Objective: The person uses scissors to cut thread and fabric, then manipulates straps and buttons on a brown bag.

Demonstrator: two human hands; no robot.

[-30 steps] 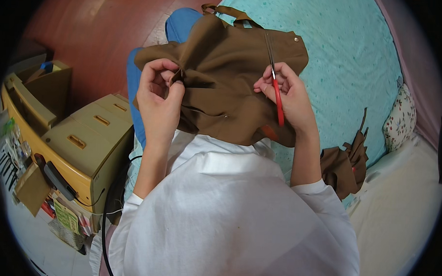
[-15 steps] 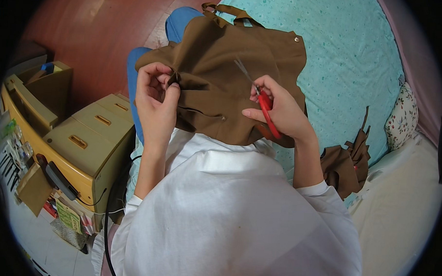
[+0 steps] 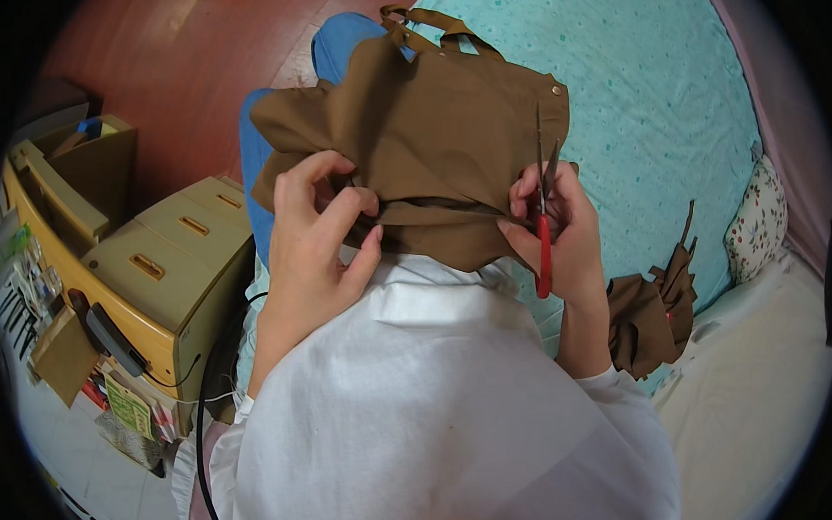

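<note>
Across my lap lies a brown cloth piece [image 3: 448, 124], apron-like, with straps at its far edge and a metal snap at its far right corner. A raised fold runs across its near part. My left hand [image 3: 321, 229] rests at the left end of that fold, fingers bent and apart, fingertips against the cloth. Red-handled scissors [image 3: 544, 251] sit in my right hand [image 3: 563, 233], blades parted and pointing away from me. The thumb and fingers of that hand also pinch the fold's right end.
A turquoise patterned bed sheet [image 3: 641, 103] spreads to the right, with more brown cloth [image 3: 647, 323] bunched on it and a floral pillow [image 3: 758, 212] beyond. At left stand a beige drawer unit [image 3: 174, 242] and an open box [image 3: 89, 166]. A black cable [image 3: 199, 436] hangs near my left side.
My left hand has let go of the cloth edge it pinched and moved right and nearer. My right hand has shifted right with the scissors, now upright, and grips the fold.
</note>
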